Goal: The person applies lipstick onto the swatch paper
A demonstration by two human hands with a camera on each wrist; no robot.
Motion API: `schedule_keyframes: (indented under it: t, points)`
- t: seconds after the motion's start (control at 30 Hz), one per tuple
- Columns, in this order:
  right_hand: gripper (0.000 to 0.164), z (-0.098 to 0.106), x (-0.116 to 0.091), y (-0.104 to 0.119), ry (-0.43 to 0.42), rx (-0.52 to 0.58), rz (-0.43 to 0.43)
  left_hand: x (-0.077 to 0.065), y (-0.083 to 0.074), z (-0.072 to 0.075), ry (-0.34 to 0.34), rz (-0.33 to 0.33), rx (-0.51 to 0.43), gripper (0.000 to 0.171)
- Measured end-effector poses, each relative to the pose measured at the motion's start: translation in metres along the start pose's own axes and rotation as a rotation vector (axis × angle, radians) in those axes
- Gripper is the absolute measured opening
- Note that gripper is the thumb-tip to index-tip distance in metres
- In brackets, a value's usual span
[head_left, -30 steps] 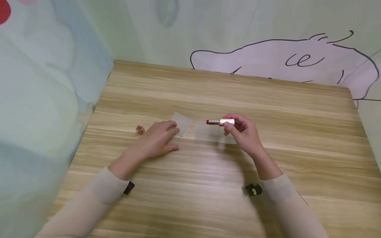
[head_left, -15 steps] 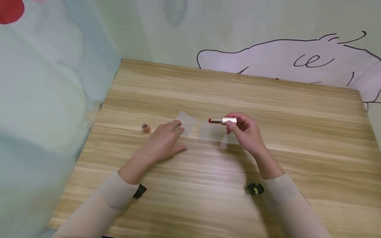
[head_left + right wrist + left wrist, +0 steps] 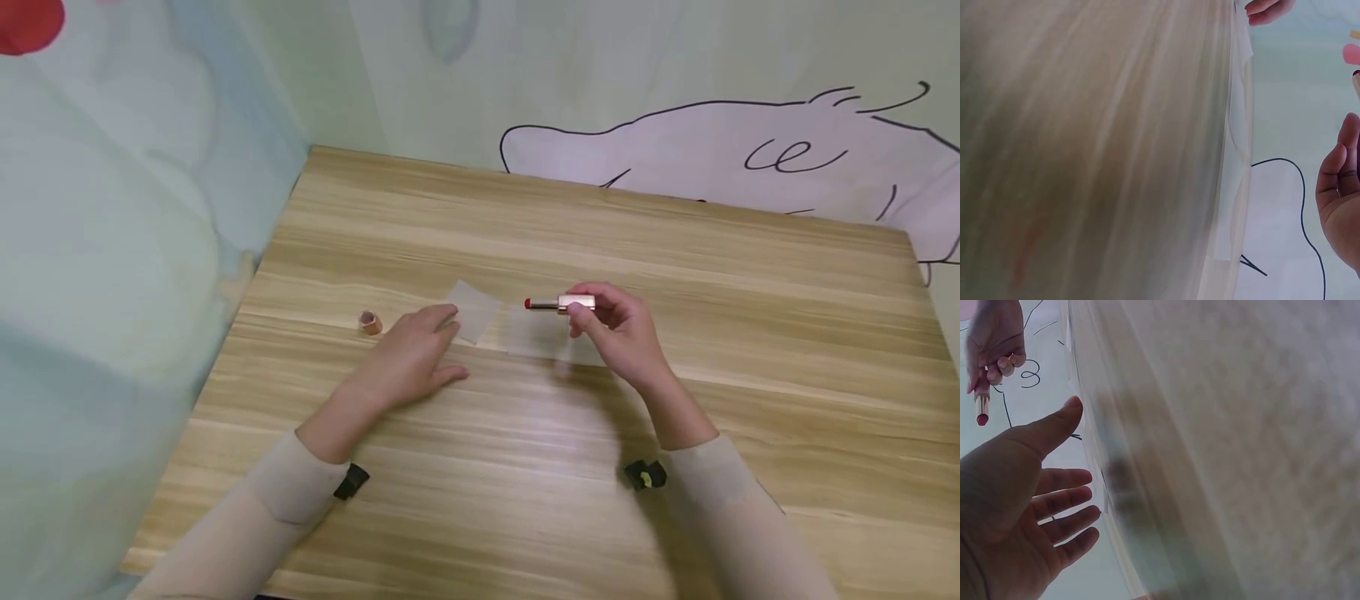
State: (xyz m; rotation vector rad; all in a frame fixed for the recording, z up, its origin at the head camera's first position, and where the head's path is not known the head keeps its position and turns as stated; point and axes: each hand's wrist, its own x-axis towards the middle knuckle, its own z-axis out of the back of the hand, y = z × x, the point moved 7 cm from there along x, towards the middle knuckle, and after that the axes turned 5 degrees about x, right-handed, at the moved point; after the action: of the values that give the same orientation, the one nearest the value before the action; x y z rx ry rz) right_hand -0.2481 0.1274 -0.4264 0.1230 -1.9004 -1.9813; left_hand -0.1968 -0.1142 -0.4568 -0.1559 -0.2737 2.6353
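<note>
- Above right sheet (image 3: 536, 335), found lipstick (image 3: 564, 303) level, pinched by right hand (image 3: 619, 335).
- At left sheet (image 3: 476, 313), found left hand (image 3: 408, 354) spread; cannot confirm contact.
- On table (image 3: 487, 500), left of that hand, noted cap (image 3: 371, 325).

Lipstick tube (image 3: 565, 303) glossy, metallic; tabletop (image 3: 757, 308) smooth, wood-grained.

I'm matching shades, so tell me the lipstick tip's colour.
The lipstick tip is red, clearest in the left wrist view.
</note>
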Motion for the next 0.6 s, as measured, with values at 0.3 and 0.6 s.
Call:
schedule_keyframes:
  t: [0.3, 0.6]
  points:
    - [0.014, -0.014, 0.01, 0.001, 0.033, -0.037, 0.012, -0.002, 0.003, -0.004, 0.025, 0.006, 0.001, 0.069]
    - [0.015, -0.026, 0.019, -0.002, 0.054, -0.091, 0.012, -0.003, 0.001, -0.007, 0.047, 0.027, -0.011, 0.072]
